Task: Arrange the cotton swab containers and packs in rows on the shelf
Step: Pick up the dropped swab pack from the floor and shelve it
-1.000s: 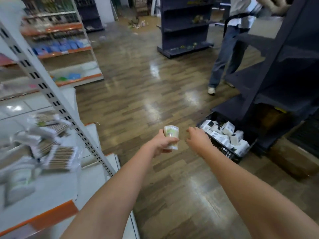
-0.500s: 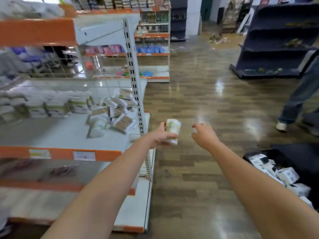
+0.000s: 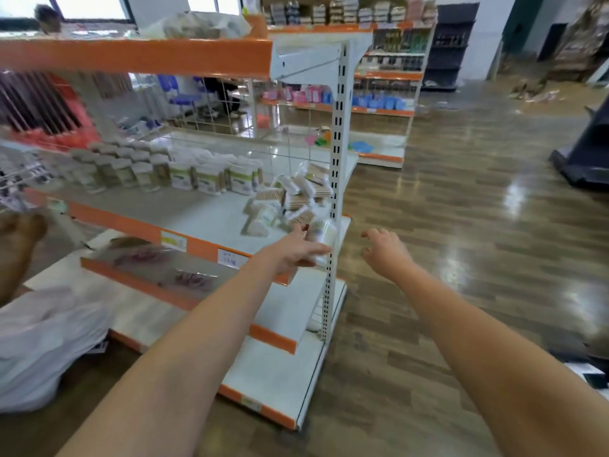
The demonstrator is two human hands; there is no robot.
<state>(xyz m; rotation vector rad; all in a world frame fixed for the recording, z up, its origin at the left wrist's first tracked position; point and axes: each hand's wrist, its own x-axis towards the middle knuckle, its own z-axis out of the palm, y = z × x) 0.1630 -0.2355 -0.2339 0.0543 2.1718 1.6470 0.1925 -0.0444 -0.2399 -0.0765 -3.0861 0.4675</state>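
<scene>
Person's got both arms stretched out toward the shelf (image 3: 211,222) rn. Left hand (image 3: 293,253) is gripping a small cotton swab container (image 3: 321,237), fingers wrapped around it, right by the shelf's white slotted upright (image 3: 336,179) at the front corner, just past the loose pile of swab packs (image 3: 296,199). It's blurry so can't read the label. Right hand (image 3: 384,250) is out over the wood floor (image 3: 461,209), apart from the shelf, fingers loosely spread & slightly bent, holding nothing afaict. On the shelf there's a neat row of containers (image 3: 164,171) lined up along the back toward the left, packs heaped messy near the upright. White plastic bag (image 3: 43,338) sits on the floor at the left.
</scene>
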